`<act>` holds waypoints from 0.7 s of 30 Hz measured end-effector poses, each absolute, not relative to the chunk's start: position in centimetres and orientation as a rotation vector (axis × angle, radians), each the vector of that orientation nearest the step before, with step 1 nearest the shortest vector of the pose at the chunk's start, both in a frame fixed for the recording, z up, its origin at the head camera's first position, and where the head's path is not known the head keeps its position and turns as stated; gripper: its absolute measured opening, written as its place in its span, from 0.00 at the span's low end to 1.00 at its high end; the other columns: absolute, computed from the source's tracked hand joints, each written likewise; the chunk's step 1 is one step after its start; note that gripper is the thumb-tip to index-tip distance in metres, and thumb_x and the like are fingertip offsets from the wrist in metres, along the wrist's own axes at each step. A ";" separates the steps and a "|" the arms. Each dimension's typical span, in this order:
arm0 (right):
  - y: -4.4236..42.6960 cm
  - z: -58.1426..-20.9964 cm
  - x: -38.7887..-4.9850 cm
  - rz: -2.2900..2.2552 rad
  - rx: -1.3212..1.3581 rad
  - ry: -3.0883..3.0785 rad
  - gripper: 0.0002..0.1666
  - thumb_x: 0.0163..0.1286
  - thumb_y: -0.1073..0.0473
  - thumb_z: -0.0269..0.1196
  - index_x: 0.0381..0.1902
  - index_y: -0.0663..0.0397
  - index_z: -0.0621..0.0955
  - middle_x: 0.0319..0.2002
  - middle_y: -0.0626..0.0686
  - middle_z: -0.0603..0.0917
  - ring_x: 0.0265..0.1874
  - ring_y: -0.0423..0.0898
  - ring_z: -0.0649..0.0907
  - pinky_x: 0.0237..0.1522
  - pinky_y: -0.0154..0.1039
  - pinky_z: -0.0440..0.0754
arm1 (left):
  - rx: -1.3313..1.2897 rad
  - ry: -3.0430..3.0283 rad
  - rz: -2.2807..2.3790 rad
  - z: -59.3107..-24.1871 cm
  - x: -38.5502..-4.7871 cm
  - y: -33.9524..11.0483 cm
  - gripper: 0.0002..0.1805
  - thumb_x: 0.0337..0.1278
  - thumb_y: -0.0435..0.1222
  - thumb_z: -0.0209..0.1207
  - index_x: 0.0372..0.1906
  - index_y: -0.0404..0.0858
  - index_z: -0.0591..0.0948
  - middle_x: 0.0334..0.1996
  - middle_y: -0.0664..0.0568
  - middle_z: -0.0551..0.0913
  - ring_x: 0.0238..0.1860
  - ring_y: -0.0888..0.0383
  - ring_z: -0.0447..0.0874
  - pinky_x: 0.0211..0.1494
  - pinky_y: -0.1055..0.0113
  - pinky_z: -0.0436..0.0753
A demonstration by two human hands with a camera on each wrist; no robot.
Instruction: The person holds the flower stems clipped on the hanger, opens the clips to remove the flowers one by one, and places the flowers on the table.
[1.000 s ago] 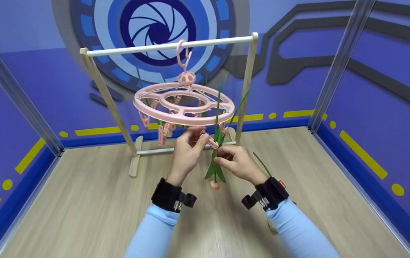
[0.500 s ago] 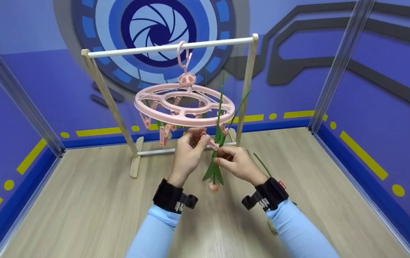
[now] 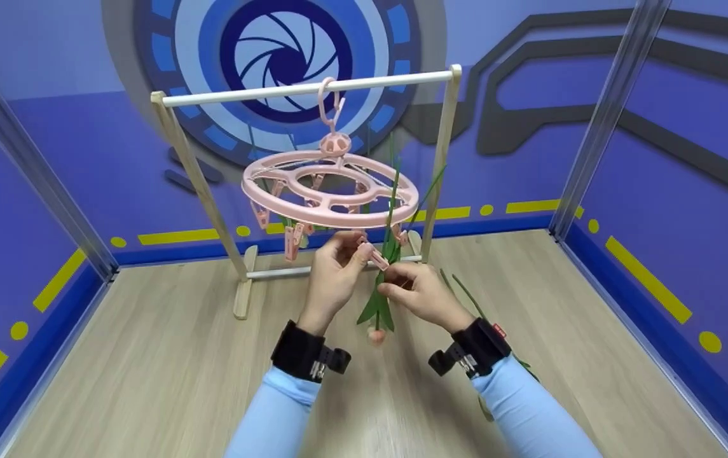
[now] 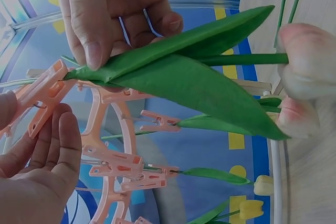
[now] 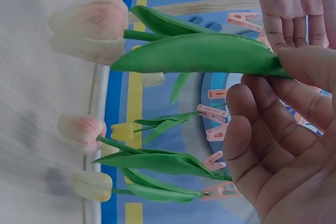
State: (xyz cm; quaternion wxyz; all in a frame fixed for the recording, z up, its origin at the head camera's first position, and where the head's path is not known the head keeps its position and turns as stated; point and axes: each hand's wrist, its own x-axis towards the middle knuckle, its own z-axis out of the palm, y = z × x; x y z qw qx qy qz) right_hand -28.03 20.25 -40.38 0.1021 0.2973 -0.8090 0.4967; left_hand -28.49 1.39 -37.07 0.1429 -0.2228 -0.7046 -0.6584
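Observation:
My left hand (image 3: 332, 277) pinches a pink clothespin (image 3: 376, 256) below the rim of a round pink clip hanger (image 3: 325, 215). In the left wrist view the jaws of this clothespin meet the stem of a pale pink artificial tulip (image 4: 307, 60), just above its leaves. The tulip hangs with its blossom down. My right hand (image 3: 424, 296) pinches it between thumb and forefinger at the leaf base (image 5: 275, 64). Behind it, another pink tulip (image 5: 79, 131), a white tulip (image 5: 92, 186) and a yellow tulip (image 5: 122, 131) hang upside down from other clips.
The hanger hooks over the white bar (image 3: 243, 95) of a wooden rack (image 3: 192, 162) on the wood-grain table (image 3: 166, 381). Green stems (image 3: 468, 296) lie on the table beside and beneath the right forearm. Patterned blue walls (image 3: 688, 191) enclose the back and sides.
The tulip's blossom has swung slightly left. Both hands keep their grips, on the clothespin and the tulip, almost in place. The head view has shifted a little.

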 end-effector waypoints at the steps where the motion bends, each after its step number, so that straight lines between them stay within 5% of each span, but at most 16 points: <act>1: 20.3 -40.4 -28.0 1.468 0.879 -2.388 0.04 0.71 0.65 0.67 0.35 0.61 0.85 0.30 0.53 0.82 0.26 0.42 0.76 0.30 0.31 0.74 | -0.645 -2.030 -1.903 -37.2 -28.5 1.4 0.14 0.72 0.30 0.61 0.55 0.25 0.80 0.47 0.36 0.85 0.46 0.52 0.84 0.50 0.70 0.81; 21: 20.3 -41.0 -28.3 1.462 0.863 -2.387 0.04 0.71 0.66 0.67 0.36 0.63 0.85 0.31 0.56 0.83 0.27 0.41 0.76 0.31 0.33 0.74 | -0.631 -2.035 -1.905 -37.6 -29.0 1.6 0.11 0.71 0.31 0.62 0.50 0.27 0.81 0.43 0.39 0.84 0.41 0.56 0.84 0.43 0.71 0.82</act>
